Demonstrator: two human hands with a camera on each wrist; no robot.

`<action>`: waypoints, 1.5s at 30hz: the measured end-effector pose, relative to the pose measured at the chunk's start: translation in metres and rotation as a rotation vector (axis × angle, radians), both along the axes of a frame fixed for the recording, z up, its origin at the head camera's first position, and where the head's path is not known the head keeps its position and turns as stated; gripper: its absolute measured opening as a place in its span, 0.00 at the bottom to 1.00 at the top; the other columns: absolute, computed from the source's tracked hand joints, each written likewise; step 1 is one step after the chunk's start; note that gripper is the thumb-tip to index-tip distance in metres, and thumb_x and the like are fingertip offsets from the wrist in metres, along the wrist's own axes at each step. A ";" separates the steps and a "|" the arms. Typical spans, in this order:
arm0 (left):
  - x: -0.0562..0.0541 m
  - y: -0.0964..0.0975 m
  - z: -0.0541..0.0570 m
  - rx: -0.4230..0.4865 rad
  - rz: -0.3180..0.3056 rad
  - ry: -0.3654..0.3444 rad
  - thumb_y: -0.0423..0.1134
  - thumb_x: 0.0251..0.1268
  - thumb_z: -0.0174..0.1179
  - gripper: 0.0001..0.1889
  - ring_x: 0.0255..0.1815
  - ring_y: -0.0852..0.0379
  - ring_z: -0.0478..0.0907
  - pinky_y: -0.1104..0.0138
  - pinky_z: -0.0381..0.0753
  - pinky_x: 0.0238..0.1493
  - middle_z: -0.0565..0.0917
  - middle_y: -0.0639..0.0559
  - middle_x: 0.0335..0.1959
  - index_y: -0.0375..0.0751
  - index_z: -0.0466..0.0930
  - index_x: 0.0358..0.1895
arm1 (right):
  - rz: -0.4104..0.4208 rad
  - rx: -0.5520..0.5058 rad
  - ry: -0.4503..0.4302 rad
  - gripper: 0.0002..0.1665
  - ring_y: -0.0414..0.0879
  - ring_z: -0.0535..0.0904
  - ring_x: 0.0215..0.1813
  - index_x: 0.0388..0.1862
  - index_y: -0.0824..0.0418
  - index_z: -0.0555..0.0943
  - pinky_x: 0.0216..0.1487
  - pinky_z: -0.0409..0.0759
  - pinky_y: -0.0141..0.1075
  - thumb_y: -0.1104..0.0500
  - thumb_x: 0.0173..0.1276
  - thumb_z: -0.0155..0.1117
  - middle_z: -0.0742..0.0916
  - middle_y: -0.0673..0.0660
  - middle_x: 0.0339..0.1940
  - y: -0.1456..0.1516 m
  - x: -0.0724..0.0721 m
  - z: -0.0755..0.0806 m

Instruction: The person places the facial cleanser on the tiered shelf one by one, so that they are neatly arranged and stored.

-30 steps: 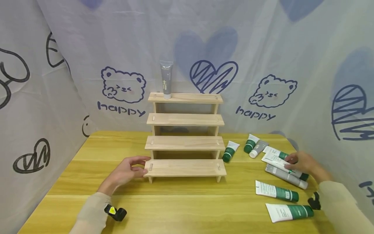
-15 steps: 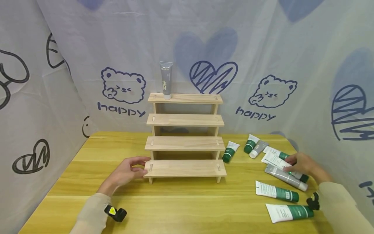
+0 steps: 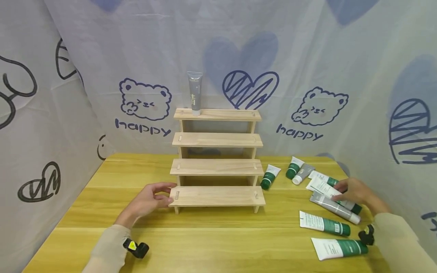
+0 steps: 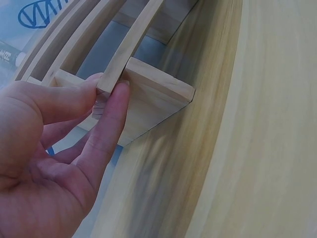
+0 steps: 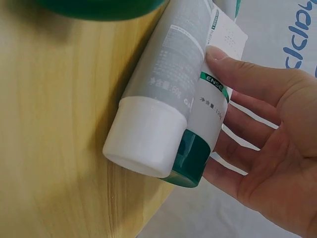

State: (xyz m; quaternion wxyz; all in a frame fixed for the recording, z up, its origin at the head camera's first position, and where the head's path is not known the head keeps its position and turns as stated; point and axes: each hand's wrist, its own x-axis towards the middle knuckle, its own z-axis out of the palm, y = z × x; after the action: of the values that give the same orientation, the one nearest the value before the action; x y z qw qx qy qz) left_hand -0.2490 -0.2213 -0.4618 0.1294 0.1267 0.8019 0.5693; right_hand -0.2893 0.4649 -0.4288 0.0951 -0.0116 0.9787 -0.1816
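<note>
A stepped wooden display rack (image 3: pixel 216 196) stands mid-table, with a grey tube (image 3: pixel 195 93) upright on its top step at the left. My left hand (image 3: pixel 147 198) pinches the left end of the lowest board (image 4: pixel 130 47) between thumb and fingers. Over at the right, my right hand (image 3: pixel 356 192) holds a white tube with a green cap (image 3: pixel 321 186), thumb on its near face and fingers behind. In the right wrist view a grey tube with a white cap (image 5: pixel 148 94) lies against that tube, partly covering it. Another white-and-green tube (image 3: pixel 326 177) lies just behind.
Two white-and-green tubes lie nearer the front right, one printed with small text (image 3: pixel 321 222) and one below it (image 3: pixel 338 248). Behind lie short green-capped tubes (image 3: pixel 269 177) (image 3: pixel 293 168) and a small grey tube (image 3: pixel 303 174). A printed curtain (image 3: pixel 143 45) encloses the table (image 3: pixel 218 242).
The white tube in my right hand has shifted slightly, and the fingers have settled a little lower around it. My left hand stays on the lowest board.
</note>
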 end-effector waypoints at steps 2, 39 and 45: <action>0.000 0.001 0.000 0.003 -0.006 0.001 0.34 0.71 0.65 0.29 0.52 0.51 0.84 0.66 0.91 0.51 0.73 0.30 0.66 0.34 0.70 0.73 | -0.001 -0.004 0.007 0.36 0.57 0.82 0.45 0.50 0.76 0.83 0.46 0.86 0.50 0.49 0.55 0.83 0.87 0.71 0.45 0.001 0.001 0.000; -0.004 -0.002 -0.003 0.067 -0.049 -0.008 0.30 0.69 0.65 0.33 0.48 0.53 0.85 0.63 0.92 0.50 0.75 0.27 0.60 0.26 0.64 0.74 | -0.005 -0.149 0.127 0.43 0.68 0.80 0.60 0.65 0.70 0.77 0.56 0.87 0.57 0.42 0.61 0.78 0.81 0.74 0.63 -0.071 -0.013 0.078; -0.005 -0.002 -0.001 0.073 -0.056 -0.011 0.31 0.69 0.66 0.34 0.48 0.54 0.85 0.62 0.92 0.51 0.75 0.26 0.60 0.26 0.64 0.74 | -0.005 -0.208 0.146 0.44 0.67 0.78 0.63 0.68 0.67 0.75 0.60 0.84 0.60 0.42 0.62 0.77 0.81 0.73 0.65 -0.094 -0.014 0.096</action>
State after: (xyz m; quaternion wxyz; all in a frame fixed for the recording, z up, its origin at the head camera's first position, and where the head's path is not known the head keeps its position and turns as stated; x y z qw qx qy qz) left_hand -0.2535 -0.2235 -0.4626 0.1448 0.1506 0.7761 0.5951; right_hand -0.3032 0.3708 -0.3329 0.0214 -0.0322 0.9590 -0.2808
